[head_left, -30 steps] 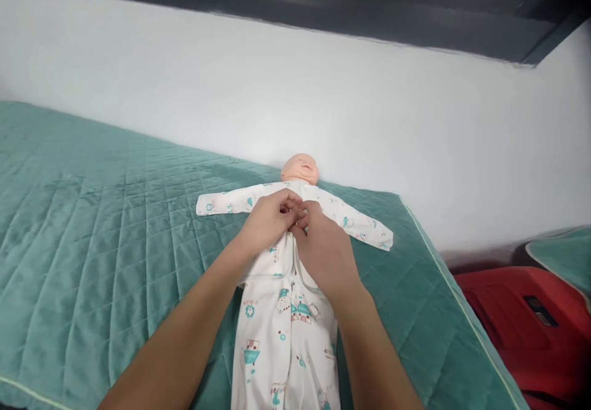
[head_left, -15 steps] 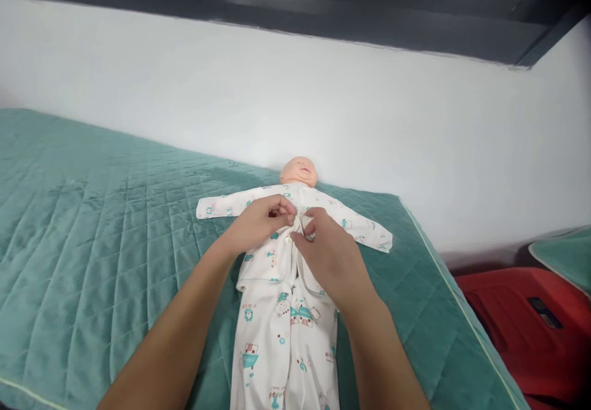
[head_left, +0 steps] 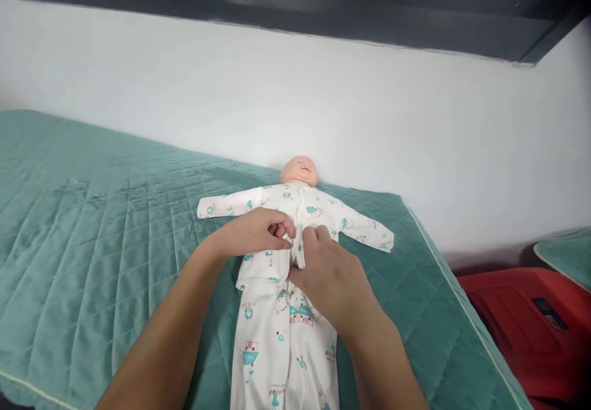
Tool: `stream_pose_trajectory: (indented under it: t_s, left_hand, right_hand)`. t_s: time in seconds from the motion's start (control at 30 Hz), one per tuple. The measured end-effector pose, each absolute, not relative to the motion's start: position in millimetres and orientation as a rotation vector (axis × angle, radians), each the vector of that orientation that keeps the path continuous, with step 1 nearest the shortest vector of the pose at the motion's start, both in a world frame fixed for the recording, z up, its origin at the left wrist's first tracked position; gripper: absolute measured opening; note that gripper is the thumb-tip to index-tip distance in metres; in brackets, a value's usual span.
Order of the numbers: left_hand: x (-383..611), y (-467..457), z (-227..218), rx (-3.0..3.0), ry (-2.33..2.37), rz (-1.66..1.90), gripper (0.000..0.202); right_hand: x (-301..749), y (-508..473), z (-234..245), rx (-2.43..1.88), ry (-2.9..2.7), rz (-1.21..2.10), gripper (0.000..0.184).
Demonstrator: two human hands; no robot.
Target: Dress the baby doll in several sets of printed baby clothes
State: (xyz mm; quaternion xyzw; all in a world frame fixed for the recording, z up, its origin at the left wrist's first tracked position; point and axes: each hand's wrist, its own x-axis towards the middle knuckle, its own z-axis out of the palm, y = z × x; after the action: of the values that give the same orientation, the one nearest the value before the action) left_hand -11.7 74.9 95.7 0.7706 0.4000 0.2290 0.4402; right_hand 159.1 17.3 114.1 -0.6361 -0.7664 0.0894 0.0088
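A baby doll lies on its back, dressed in a white printed baby shirt and matching pants. Both shirt sleeves stretch out to the sides. My left hand pinches one edge of the shirt's front opening, low on the doll's belly. Opposite it, my right hand grips the other front edge and turns the flap up, so a small snap shows between the hands. The fingertips partly cover the fabric they hold.
A green quilted cover lies under the doll, its piped edge running down the right side. Behind rises a white wall below a dark window frame. A red plastic object stands at the right, beyond the edge.
Both hands have moved down the shirt front, from the chest to the lower belly. The upper front lies uncovered by the hands, and the right hand now turns the lower flap up.
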Motion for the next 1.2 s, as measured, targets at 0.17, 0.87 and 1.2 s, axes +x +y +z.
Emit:
stream_pose_trajectory:
  t_s: [0.17,0.87,1.2]
  left_hand:
    - [-14,75,94,1.995,0.990,0.595,0.010]
    - [-5,74,92,1.637,0.837,0.700,0.019]
    - [-8,77,85,1.518,0.761,0.724,0.021]
  right_hand:
    - [163,17,112,-1.932,-2.361,0.215,0.004]
    - [197,41,83,-1.105,-1.550,1.357,0.026]
    - [194,43,81,-1.192,-1.611,1.287,0.030]
